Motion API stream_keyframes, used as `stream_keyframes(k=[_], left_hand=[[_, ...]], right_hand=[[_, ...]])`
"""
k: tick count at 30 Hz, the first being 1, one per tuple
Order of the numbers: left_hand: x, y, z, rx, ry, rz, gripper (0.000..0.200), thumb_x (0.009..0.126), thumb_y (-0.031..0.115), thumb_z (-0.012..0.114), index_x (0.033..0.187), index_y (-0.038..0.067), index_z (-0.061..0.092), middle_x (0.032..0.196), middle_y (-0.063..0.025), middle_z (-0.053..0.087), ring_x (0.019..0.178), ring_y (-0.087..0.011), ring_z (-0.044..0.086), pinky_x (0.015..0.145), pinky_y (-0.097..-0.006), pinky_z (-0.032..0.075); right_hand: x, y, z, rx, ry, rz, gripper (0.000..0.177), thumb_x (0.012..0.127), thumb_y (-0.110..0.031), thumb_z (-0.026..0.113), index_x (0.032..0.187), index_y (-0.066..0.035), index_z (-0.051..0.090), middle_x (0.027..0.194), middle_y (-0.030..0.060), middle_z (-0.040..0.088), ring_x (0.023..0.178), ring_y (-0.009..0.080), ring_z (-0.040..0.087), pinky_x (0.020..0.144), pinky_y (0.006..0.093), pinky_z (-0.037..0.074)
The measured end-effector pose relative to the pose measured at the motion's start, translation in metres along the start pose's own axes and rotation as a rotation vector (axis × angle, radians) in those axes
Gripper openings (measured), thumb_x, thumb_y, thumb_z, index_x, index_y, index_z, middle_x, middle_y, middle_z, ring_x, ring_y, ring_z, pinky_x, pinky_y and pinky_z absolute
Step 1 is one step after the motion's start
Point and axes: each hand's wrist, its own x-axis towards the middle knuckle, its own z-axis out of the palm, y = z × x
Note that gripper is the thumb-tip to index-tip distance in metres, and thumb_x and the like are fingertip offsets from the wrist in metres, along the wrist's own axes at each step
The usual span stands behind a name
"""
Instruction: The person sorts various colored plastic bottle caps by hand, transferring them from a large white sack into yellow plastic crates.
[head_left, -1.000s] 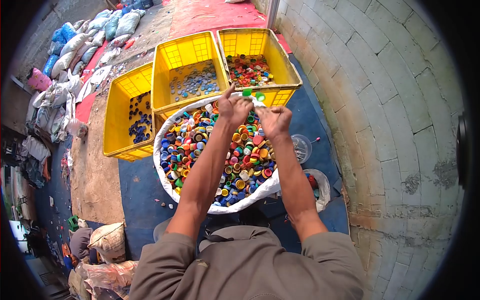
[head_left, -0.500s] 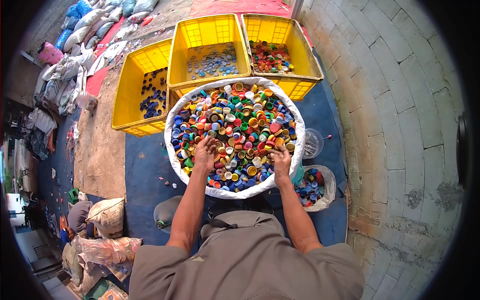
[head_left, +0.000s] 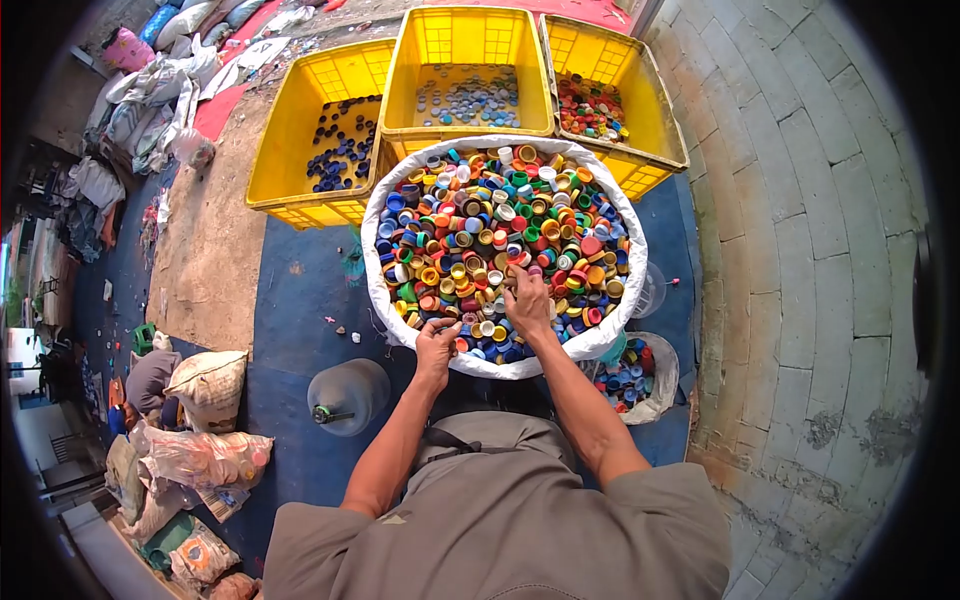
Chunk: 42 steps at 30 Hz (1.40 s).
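The fingers (head_left: pixel 517 281) of the right hand (head_left: pixel 527 305) are bent down into the bottle caps (head_left: pixel 480 215), palm down. Their tips are buried, so it cannot be told how far they are closed or whether a cap is held. The fingers (head_left: pixel 440 330) of the left hand (head_left: pixel 437 347) are curled at the near rim of the white sack (head_left: pixel 371 255), knuckles up; anything inside them is hidden. Both forearms are extended forward from grey sleeves.

The caps are heaped to the brim of the sack, which stands on the blue mat (head_left: pixel 300 310). Red, blue, green, yellow, orange and white are mixed. Beyond the sack, three yellow crates (head_left: pixel 465 35) are noted, each thinly filled. A clear tub (head_left: pixel 652 292) is mostly hidden behind the sack.
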Motion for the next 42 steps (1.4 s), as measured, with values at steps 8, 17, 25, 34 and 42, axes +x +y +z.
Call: stream_keyframes(k=[8,17,25,34,42], left_hand=[[-0.009,0.007,-0.011,-0.023,0.029,0.027,0.022,0.085,0.016,0.068,0.098,0.003,0.056,0.073,-0.0004,0.06,0.054,-0.0044,0.045,0.049,-0.0193,0.036],[0.002,0.009,-0.006,0.043,-0.004,0.065,0.023,0.084,0.014,0.07,0.099,0.002,0.057,0.08,-0.0017,0.062,0.063,-0.0055,0.052,0.057,-0.0197,0.041],[0.049,0.016,0.044,0.347,-0.065,0.33,0.028,0.083,0.012,0.07,0.103,-0.001,0.056,0.093,-0.0073,0.064,0.083,-0.0115,0.061,0.075,-0.0237,0.049],[0.107,0.013,0.119,0.868,0.053,0.689,0.039,0.075,0.021,0.074,0.103,0.001,0.055,0.093,-0.0142,0.066,0.089,-0.0316,0.061,0.082,-0.0416,0.046],[0.098,0.024,0.155,1.285,0.198,0.693,0.049,0.073,0.037,0.074,0.102,0.004,0.054,0.086,-0.0164,0.064,0.084,-0.0338,0.06,0.079,-0.0446,0.041]], right_hand=[[0.02,0.013,0.03,-0.071,-0.157,-0.039,0.052,0.073,-0.01,0.067,0.123,-0.005,0.052,0.092,0.0102,0.068,0.093,0.0304,0.057,0.082,0.0423,0.042],[0.015,0.01,0.025,0.029,-0.059,-0.041,0.049,0.074,-0.008,0.069,0.121,-0.005,0.054,0.086,0.0105,0.068,0.088,0.0278,0.059,0.078,0.0379,0.045],[-0.014,0.007,-0.015,1.212,0.046,0.67,0.04,0.082,-0.007,0.061,0.119,-0.001,0.048,0.088,0.0075,0.063,0.08,0.0143,0.062,0.074,0.0285,0.05],[-0.061,0.018,-0.06,1.739,0.062,0.884,0.026,0.083,-0.018,0.048,0.106,-0.007,0.054,0.092,0.0044,0.058,0.083,0.0174,0.058,0.076,0.0365,0.05],[-0.086,0.029,-0.068,1.718,0.107,0.893,0.031,0.082,-0.016,0.049,0.111,-0.005,0.047,0.089,0.0069,0.056,0.079,0.0185,0.057,0.07,0.0344,0.052]])
